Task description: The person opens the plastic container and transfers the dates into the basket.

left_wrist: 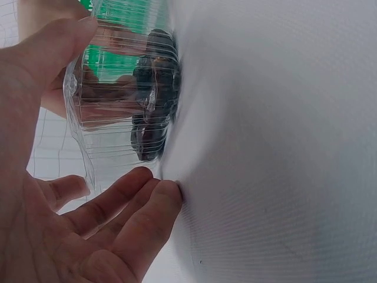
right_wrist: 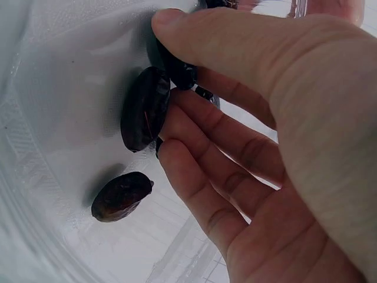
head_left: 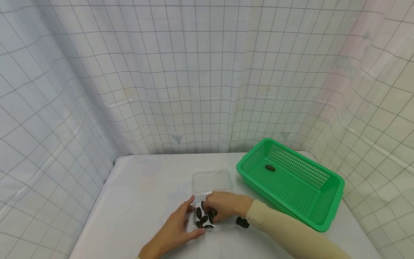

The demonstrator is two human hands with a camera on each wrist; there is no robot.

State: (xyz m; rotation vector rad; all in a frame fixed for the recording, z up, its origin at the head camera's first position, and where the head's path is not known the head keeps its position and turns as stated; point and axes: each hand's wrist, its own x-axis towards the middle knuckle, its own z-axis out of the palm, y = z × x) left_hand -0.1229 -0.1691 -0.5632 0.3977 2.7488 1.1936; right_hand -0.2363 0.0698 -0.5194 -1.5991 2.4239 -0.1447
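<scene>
A clear plastic clamshell box stands on the table with its lid folded back. Several glossy, dark oval fruits, perhaps dates or grapes, lie in it, one dark fruit beside the right fingertips and a wrinkled one farther off. My right hand reaches into the box, its thumb and fingers pinching a dark oval fruit that they partly cover. At the box's left side, my left hand holds it between thumb and index finger; the other fingertips rest low by the wall.
To the right, a green plastic basket sits at an angle on the white table, with one dark oval fruit inside. A small black object shows at the right cuff. White gridded curtains enclose the table's back and sides.
</scene>
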